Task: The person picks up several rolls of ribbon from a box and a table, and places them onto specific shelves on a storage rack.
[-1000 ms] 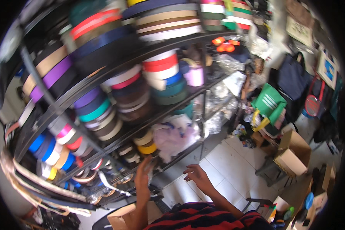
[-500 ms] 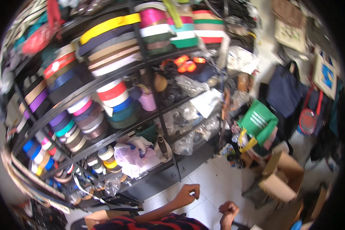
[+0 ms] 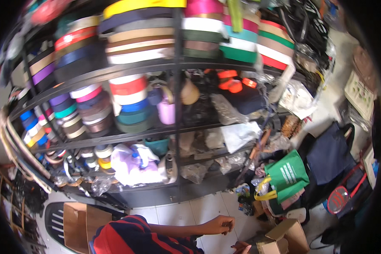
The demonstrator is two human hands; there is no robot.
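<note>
My left hand (image 3: 221, 225) reaches across the lower middle, over the white tiled floor (image 3: 180, 213), with its fingers curled in and nothing showing in them. Its arm comes out of a red and dark blue striped sleeve (image 3: 120, 237). At the bottom edge, my right hand (image 3: 241, 247) is mostly cut off and blurred, so its grip is unclear. Neither hand touches anything that I can see. An open cardboard box (image 3: 285, 239) lies nearest, just right of the right hand. Ahead stands a black shelf rack (image 3: 178, 99) stacked with rolls of coloured strap (image 3: 131, 91).
A chair (image 3: 55, 220) bears another cardboard box (image 3: 75, 226) at lower left. To the right are a green bag (image 3: 287, 175), a navy bag (image 3: 330, 154) and a red racket (image 3: 338, 199). White and lilac plastic (image 3: 137, 165) fills a low shelf.
The view has turned and come closer to the rack. My left arm now lies more level, stretched toward the right. My right hand has dropped mostly out of the lower edge.
</note>
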